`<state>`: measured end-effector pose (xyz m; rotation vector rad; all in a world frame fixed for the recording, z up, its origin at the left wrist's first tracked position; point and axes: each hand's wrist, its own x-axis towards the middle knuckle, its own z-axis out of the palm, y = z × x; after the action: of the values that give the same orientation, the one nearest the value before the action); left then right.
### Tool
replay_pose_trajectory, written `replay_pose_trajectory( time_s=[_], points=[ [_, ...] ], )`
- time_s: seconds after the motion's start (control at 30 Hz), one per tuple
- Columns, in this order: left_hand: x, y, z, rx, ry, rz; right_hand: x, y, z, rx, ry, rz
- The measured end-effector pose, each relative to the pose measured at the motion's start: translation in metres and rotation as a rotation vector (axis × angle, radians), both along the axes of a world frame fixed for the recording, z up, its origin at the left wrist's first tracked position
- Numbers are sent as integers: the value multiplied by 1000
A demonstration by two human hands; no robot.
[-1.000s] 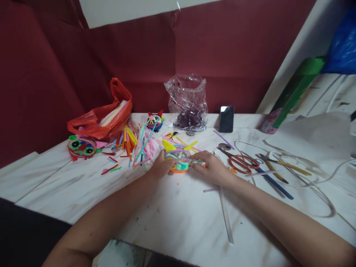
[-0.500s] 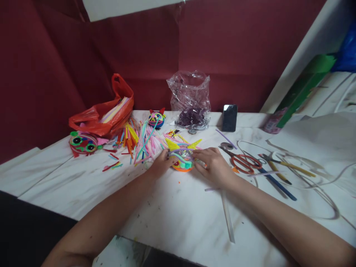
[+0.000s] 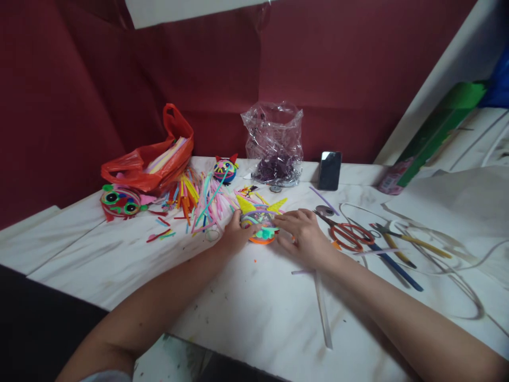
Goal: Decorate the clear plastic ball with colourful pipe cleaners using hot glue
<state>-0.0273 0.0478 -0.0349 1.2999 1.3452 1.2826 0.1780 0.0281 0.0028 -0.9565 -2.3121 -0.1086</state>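
Note:
Between my hands on the table sits a round, partly see-through craft ball point(image 3: 265, 234) with yellow pointed ears, an orange base and coloured pipe cleaners on its front. My left hand point(image 3: 237, 232) is closed against its left side, the thumb lying across the front. From the right, my right hand point(image 3: 303, 232) grips the ball, its bent fingers over the upper edge. A purple pipe cleaner point(image 3: 260, 213) runs across the top below the ears, its right end near my right fingertips. My right palm hides part of the ball's right side.
Scissors point(image 3: 352, 236), pliers point(image 3: 417, 243) and a coiled white cord point(image 3: 473, 297) lie right. A phone point(image 3: 330, 171) leans at the back beside a clear bag point(image 3: 274, 143). Loose pipe cleaners point(image 3: 212, 207), a red bag point(image 3: 149, 164) and two finished faces point(image 3: 120, 202), point(image 3: 225, 168) are left.
My left thumb has shifted further across the front of the ball. The ball is tilted slightly differently, and my right hand keeps nearly the same place. The view has moved a little.

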Motion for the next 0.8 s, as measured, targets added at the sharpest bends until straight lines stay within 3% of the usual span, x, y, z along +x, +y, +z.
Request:
replay_pose_trajectory(
  time_s=[0.3,0.4,0.57,0.8],
  points=[
    [4,2,17,2,220,21,2,4,-3,-81,37,3],
    [7,3,20,-37,217,46,2,5,-2,9,70,-9],
    [8,4,17,-6,147,56,2,4,0,275,30,-75],
    [7,4,8,35,115,-21,0,8,-8,191,-1,-65]
  ],
)
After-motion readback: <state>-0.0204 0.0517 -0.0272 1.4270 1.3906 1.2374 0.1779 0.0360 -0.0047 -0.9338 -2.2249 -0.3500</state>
